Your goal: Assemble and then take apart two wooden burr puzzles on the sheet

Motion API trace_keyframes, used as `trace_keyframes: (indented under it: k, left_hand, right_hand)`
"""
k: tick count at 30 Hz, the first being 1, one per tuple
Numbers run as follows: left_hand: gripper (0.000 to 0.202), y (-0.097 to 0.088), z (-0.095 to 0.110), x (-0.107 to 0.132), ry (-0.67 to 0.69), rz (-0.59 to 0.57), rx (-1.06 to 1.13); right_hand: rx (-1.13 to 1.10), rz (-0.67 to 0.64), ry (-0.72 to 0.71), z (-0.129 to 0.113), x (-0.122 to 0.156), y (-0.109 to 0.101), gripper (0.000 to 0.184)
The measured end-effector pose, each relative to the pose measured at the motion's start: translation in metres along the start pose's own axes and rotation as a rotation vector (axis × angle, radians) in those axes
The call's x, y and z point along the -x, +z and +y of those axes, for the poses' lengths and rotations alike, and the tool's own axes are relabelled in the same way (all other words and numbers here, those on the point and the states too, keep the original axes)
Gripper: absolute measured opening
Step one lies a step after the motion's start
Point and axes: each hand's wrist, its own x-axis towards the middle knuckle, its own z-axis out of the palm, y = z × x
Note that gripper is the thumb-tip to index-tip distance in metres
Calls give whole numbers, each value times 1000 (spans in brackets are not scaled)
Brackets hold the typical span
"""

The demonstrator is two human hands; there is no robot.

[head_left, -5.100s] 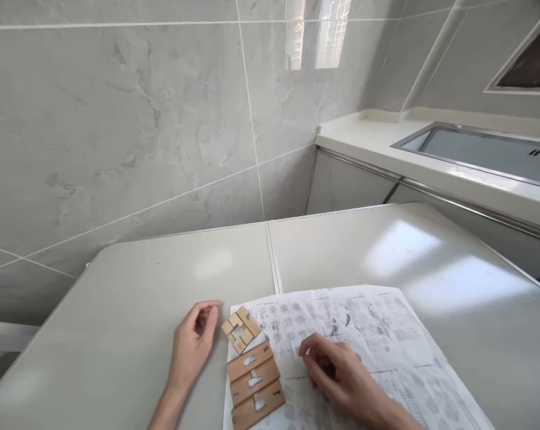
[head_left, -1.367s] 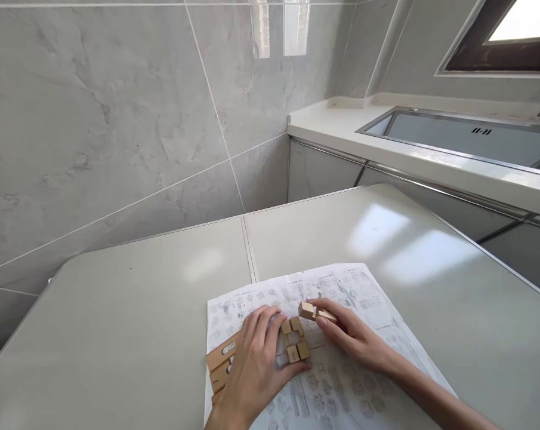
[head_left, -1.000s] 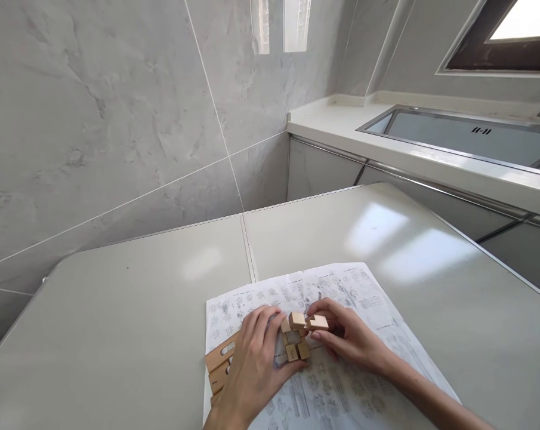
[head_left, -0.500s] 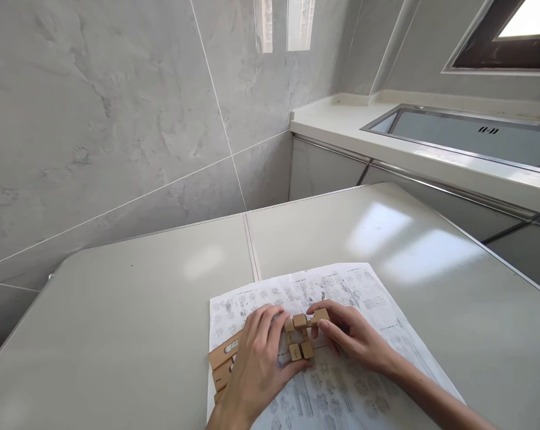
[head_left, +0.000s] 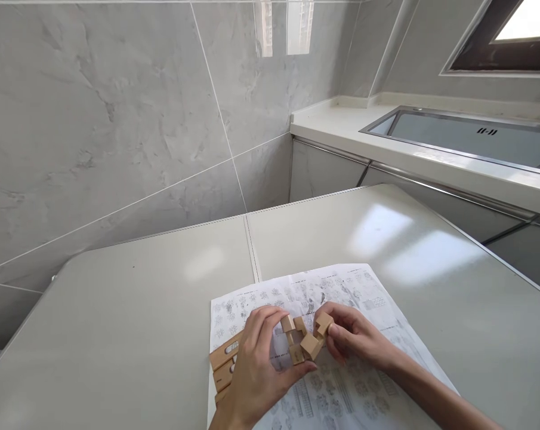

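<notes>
The left hand [head_left: 256, 358] is curled round a small cluster of interlocked wooden puzzle blocks [head_left: 295, 341]. Its fingers arch over the far-left side and its thumb presses in from the near side, so the hand is about half closed and clamped on the cluster. The cluster sits just above the printed instruction sheet [head_left: 363, 292], near the sheet's left half.

The right hand [head_left: 357, 341] is nearly closed, pinching a notched wooden piece [head_left: 322, 326] at its fingertips. The piece touches the cluster's right side and is tilted. It may already be partly seated, but the fingers hide the joint, so I cannot tell.

Mating the piece likely goes best with the left grip firm but off the open slot. The right hand can then turn the piece until its notch squares with the gap and slide it in without forcing.

Left of the cluster, partly under the left wrist, a few flat slotted wooden bars [head_left: 222, 365] lie side by side on the sheet's near-left edge. The sheet lies on a pale grey tabletop [head_left: 139, 310], with a steel sink [head_left: 466, 137] far to the right.
</notes>
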Motion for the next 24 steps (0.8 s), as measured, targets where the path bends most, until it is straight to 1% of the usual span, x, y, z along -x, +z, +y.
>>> trace_keyframes:
  k: [4,7,11,14,16,19,24]
  left_hand:
    - [62,0,2,4,-37,11,30]
    - [60,0,1,7,-27,12,42]
    - [64,0,1,9,19,7,37]
    - [70,1,2,9,66,2,22]
    - [69,2,4,9,99,-10,11]
    - [66,5,8,10,143,-29,4]
    - [63,10,11,11,214,-36,8]
  right_hand:
    - [-74,-56,-14,-6,-1,1,51]
    - [-108,-108,8,-11,-1,2,49]
    - [-154,-216,65,-10,1,2,45]
    - [-186,-301,144,-7,3,2,48]
    - [-200,-341,184,-5,5,3,51]
    - [-228,-368,190,-1,5,2,50]
    - [-239,-389,154,4,2,2,49]
